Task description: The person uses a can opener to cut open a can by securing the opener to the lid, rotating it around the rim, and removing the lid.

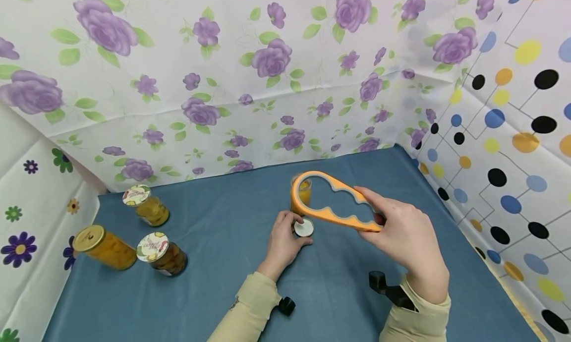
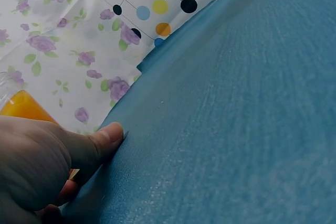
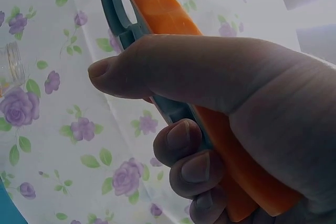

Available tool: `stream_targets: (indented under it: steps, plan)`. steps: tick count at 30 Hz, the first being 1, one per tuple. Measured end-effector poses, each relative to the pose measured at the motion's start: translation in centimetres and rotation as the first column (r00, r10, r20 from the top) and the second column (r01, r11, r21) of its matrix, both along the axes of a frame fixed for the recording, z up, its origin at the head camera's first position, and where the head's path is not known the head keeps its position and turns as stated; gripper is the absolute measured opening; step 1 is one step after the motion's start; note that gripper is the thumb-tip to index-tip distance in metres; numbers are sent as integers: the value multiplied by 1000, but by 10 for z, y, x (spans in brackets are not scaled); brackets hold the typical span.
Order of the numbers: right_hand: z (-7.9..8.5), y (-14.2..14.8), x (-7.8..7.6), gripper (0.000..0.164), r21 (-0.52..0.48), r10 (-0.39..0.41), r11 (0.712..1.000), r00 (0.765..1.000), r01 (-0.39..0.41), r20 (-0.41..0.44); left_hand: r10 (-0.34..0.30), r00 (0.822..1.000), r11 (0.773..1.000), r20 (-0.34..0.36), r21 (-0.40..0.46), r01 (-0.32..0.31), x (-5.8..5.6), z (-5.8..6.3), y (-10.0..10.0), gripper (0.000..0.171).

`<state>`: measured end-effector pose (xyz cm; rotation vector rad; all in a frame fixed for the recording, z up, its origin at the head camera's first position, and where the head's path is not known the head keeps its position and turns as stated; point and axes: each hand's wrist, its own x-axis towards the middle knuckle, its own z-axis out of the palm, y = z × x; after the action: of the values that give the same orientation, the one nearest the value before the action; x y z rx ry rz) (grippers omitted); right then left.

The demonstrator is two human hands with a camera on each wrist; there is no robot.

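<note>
Head: the left hand (image 1: 283, 242) pinches a lid (image 1: 305, 228) between thumb and fingers, likely steadying it on the surface (image 1: 223, 243) near a jar (image 1: 305, 189); the right hand (image 1: 410, 233) grips an opener (image 1: 327, 214) by its handles, presumably to free the loop. Left wrist: lid mostly hidden. Right wrist: fingers wrap the opener

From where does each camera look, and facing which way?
Head: worn there, faces forward and down at jars and tool; left hand, right hand, sleeves show.
Left wrist: worn there, faces across table to walls; left hand shows.
Right wrist: worn there, faces flowered wall past tool; right hand shows.
Head and right wrist share the tool and right hand.
</note>
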<state>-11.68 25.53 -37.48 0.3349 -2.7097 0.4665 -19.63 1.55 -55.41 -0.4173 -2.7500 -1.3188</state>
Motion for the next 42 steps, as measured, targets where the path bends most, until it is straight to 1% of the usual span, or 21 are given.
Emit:
stream_targets:
  steps: [4, 9, 17, 22, 24, 26, 34, 42]
  plan:
    - [0, 0, -1, 76, -2, 2, 1000, 1000, -2, 0, 5, 1000, 1000, 14, 8, -5, -1, 1, 0, 47]
    - [1, -1, -1, 76, -4, 4, 1000, 1000, -4, 7, 4, 1000, 1000, 14, 1, -4, -2, 2, -1, 46]
    - [2, -3, -2, 77, -5, 2, 1000, 1000, -2, 4, -3, 1000, 1000, -12, 8, 3, -3, 6, -1, 46]
    - [2, -3, -2, 76, 2, 1, 1000, 1000, -1, 21, -12, 999, 1000, -47, 2, 12, -2, 5, -2, 47]
    - [2, -3, -2, 76, 3, -1, 1000, 1000, 1, 28, -14, 999, 1000, -51, 4, 14, -2, 4, -3, 48]
    - [1, -3, -2, 77, 6, -2, 1000, 999, 1, 32, -15, 999, 1000, -47, 7, 16, -2, 4, -3, 49]
    - [-1, -1, -1, 77, 10, 12, 1000, 1000, -13, 28, -10, 1000, 1000, 10, 24, 9, -1, 2, -4, 53]
    - [-1, 0, 1, 76, 11, 16, 1000, 1000, -16, 26, -20, 998, 997, 58, 75, 16, -2, 4, -6, 56]
